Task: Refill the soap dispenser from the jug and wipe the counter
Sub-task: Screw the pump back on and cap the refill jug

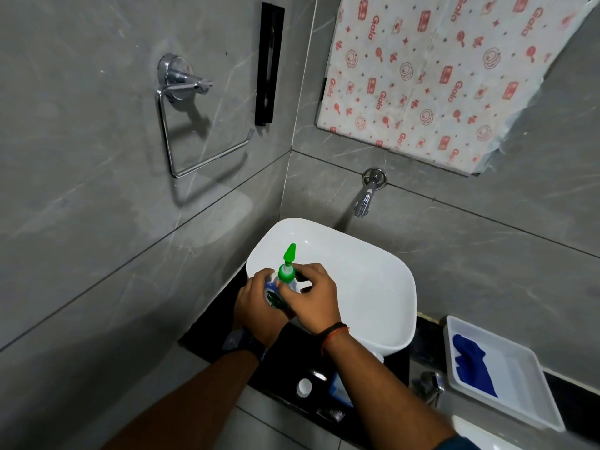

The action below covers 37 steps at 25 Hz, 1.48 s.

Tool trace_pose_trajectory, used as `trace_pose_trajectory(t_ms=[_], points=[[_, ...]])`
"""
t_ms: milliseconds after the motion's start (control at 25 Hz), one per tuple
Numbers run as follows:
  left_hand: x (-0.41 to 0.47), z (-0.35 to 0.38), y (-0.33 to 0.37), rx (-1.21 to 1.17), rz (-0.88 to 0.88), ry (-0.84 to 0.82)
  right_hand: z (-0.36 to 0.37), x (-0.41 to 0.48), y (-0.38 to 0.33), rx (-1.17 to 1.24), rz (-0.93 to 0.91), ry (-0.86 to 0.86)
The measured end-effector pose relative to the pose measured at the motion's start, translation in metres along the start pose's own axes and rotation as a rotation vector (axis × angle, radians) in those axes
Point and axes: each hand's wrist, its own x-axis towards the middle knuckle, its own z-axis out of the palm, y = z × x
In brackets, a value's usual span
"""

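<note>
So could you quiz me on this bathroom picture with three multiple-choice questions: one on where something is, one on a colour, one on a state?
1. Where does the crumpled blue cloth lie?
A. in the white plastic tray
B. in the white ceramic basin
C. on the chrome towel ring

2. What colour is the pump head on the clear soap dispenser bottle?
A. red
B. green
C. black

3. How is the dispenser held?
A. standing alone
B. one hand only
C. left hand around the body, right hand at the collar

Answers: 1 A, the cloth sits inside the tray at right. 2 B, the nozzle is bright green. 3 C, both hands grip it.
</note>
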Motion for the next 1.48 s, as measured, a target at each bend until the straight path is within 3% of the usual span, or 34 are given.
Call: trace_pose_trajectory(t_ms=[120, 320, 520, 680, 1200, 1480], points=[[0.001, -0.002, -0.003, 0.027, 0.005, -0.002, -0.002, 0.0, 0.0, -0.03, 0.007, 0.106], [0.0, -0.004, -0.002, 0.017, 0.025, -0.002, 0.0, -0.001, -0.004, 0.027, 0.011, 0.026], [0.001, -0.004, -0.006, 0.027, 0.023, -0.037, -0.004, -0.005, -0.004, 0.001, -0.028, 0.141], [-0.001, -0.001, -0.004, 0.061, 0.034, -0.043, -0.005, 0.003, -0.008, 0.048, -0.01, -0.012], [-0.005, -0.002, 0.004, 0.054, 0.017, -0.051, -0.005, 0.001, -0.001, -0.043, 0.028, 0.047], [-0.005, -0.004, 0.009, 0.05, 0.043, -0.031, -0.01, 0.002, -0.001, 0.004, 0.041, -0.011]])
